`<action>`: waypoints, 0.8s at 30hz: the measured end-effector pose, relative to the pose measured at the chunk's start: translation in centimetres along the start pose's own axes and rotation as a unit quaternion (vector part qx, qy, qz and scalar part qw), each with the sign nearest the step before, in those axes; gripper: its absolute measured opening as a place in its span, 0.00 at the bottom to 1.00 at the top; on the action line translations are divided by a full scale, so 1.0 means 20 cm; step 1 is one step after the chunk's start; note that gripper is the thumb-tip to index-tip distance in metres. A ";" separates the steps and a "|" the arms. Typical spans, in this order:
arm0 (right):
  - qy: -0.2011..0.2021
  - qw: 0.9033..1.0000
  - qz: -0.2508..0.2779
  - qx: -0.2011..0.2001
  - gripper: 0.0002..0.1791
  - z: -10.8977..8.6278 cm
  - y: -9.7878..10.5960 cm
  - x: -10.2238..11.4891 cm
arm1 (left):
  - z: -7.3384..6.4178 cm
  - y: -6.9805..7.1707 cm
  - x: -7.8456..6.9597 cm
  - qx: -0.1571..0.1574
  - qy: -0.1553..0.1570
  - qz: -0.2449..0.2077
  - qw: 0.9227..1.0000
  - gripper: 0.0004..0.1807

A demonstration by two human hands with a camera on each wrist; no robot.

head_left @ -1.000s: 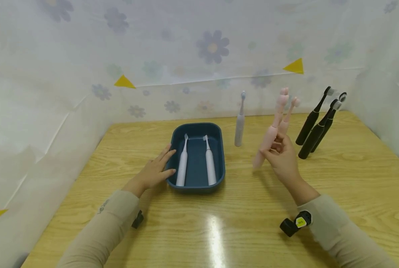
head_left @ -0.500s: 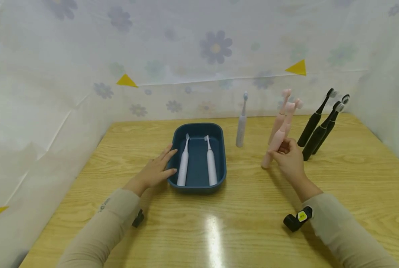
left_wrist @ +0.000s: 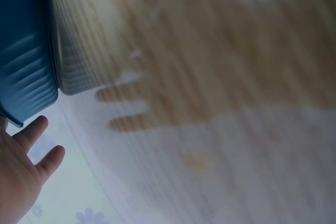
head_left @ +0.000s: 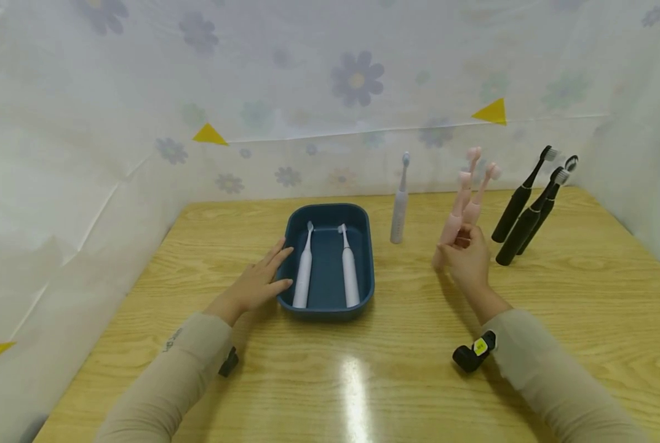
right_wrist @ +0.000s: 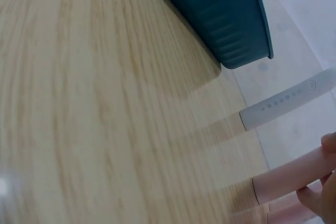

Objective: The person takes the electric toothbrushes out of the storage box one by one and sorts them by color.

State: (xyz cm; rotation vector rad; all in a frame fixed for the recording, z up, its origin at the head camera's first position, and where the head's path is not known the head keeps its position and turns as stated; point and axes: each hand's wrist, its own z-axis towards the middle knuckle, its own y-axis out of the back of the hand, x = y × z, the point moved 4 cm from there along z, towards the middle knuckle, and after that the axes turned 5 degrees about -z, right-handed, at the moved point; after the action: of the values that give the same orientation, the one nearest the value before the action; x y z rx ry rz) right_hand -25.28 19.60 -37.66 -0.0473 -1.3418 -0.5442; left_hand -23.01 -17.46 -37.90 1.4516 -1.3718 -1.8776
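Observation:
A pink electric toothbrush [head_left: 452, 229] is pinched between the thumb and fingers of my right hand [head_left: 469, 258], brush head up, its base close over the table. Two more pink toothbrushes, one of them [head_left: 472, 212] partly covered by the hand, stand just behind it. In the right wrist view the held pink handle [right_wrist: 291, 174] shows next to the fingers [right_wrist: 315, 199]. My left hand [head_left: 254, 283] rests with spread fingers at the left rim of a dark blue bin [head_left: 330, 314]. Inside the bin lie two white electric toothbrushes, one left [head_left: 303, 277] and one right [head_left: 350, 277].
One light grey-white toothbrush [head_left: 398, 215] stands upright between the bin and the pink ones. Several black toothbrushes [head_left: 520, 231] stand at the right. A flowered white curtain [head_left: 285, 92] hangs along the back edge of the wooden table [head_left: 285, 381].
My right hand, holding the pink toothbrush, went right and down, then slightly left again. The toothbrush's head has swung left since half a second ago. My left hand and the bin stay put.

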 end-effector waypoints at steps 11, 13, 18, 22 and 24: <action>0.001 0.997 -0.043 -0.062 0.20 0.02 0.00 -0.02 | 0.00 0.00 0.00 -0.003 -0.002 0.003 1.000 0.34; -0.006 0.997 -0.048 -0.066 0.20 0.02 0.00 -0.02 | 0.00 0.00 0.00 -0.002 -0.002 0.003 1.000 0.34; -0.013 0.996 -0.051 -0.073 0.19 0.03 0.00 -0.01 | 0.00 0.00 0.00 -0.002 0.000 0.001 1.000 0.34; -0.013 0.995 -0.059 -0.078 0.19 0.03 0.00 -0.01 | 0.00 0.00 0.00 -0.001 0.000 0.002 1.000 0.34; -0.016 0.995 -0.062 -0.077 0.19 0.03 0.00 -0.01 | 0.00 0.00 0.00 0.000 0.001 0.000 1.000 0.34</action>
State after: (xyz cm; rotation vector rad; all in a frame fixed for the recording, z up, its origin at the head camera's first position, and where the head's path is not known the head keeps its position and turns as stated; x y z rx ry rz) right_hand -25.82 19.90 -37.70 -0.1005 -1.3375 -0.7542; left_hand -23.02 -17.40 -37.85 1.4521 -1.3707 -1.8752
